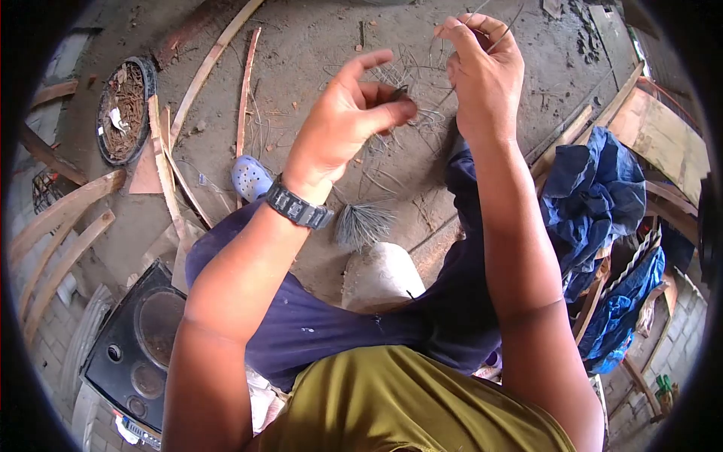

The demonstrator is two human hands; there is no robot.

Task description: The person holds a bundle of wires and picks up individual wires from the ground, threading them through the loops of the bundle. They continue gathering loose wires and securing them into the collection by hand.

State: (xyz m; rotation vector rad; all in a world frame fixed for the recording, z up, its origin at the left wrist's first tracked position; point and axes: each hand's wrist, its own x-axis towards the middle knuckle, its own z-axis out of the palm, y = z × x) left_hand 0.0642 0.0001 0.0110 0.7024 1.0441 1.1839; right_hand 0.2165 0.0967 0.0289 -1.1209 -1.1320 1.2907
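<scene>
My left hand is raised over the ground, with a small dark object pinched between thumb and fingers; what it is cannot be made out. To its right and higher up, my right hand has thumb and fingers closed on thin wire. Beneath both hands, tangled thin wires lie scattered on the ground. A splayed bundle of wires is lower down, beside a whitish rounded object between my legs.
An oval tub of brown pieces stands upper left. Wooden strips lie on the ground. A black speaker box is lower left. Blue cloth and boards are at the right. A light clog shows near my left wrist.
</scene>
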